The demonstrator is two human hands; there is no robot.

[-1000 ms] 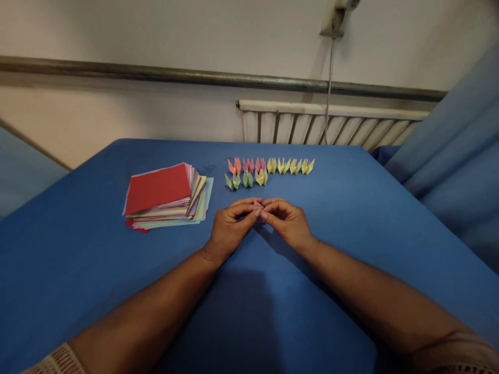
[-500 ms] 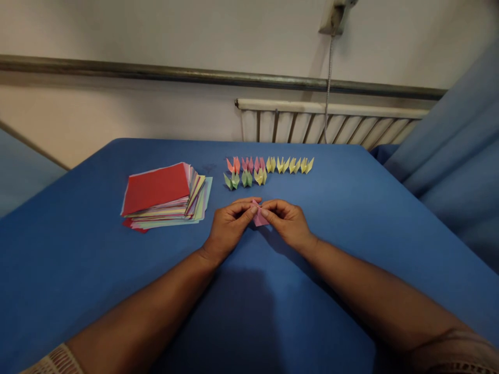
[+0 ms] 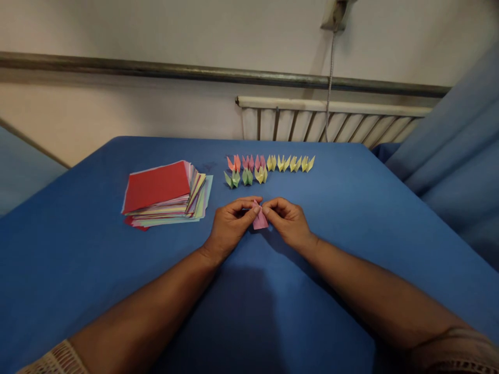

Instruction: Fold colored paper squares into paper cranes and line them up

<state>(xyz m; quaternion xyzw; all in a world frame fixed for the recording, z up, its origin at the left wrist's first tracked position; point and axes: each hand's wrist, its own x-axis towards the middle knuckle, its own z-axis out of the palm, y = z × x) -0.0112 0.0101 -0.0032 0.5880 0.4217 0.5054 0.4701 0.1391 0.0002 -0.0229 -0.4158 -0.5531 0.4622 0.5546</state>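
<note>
A small piece of folded pink paper (image 3: 260, 222) is held between my two hands, just above the blue table. My left hand (image 3: 233, 222) pinches its left side with thumb and fingers. At its upper right edge, the thumb and fingertips of my right hand (image 3: 289, 221) are closed on it. Parts of the paper are hidden behind the fingertips. Beyond my hands stand several folded paper cranes in two rows, among them an orange crane (image 3: 234, 164), a green crane (image 3: 247, 177) and a yellow crane (image 3: 307, 164).
Left of my hands lies a thick, uneven stack of coloured paper (image 3: 158, 187) with a red sheet on top. The blue table (image 3: 331, 311) reaches to a wall with a metal rail (image 3: 195, 71) and a radiator (image 3: 296, 122). A blue curtain (image 3: 463, 150) hangs at the right.
The pink paper has turned slightly between my fingers, and its lower part now points more straight toward me. My right fingertips have shifted a little on it. The cranes and stack stay put.
</note>
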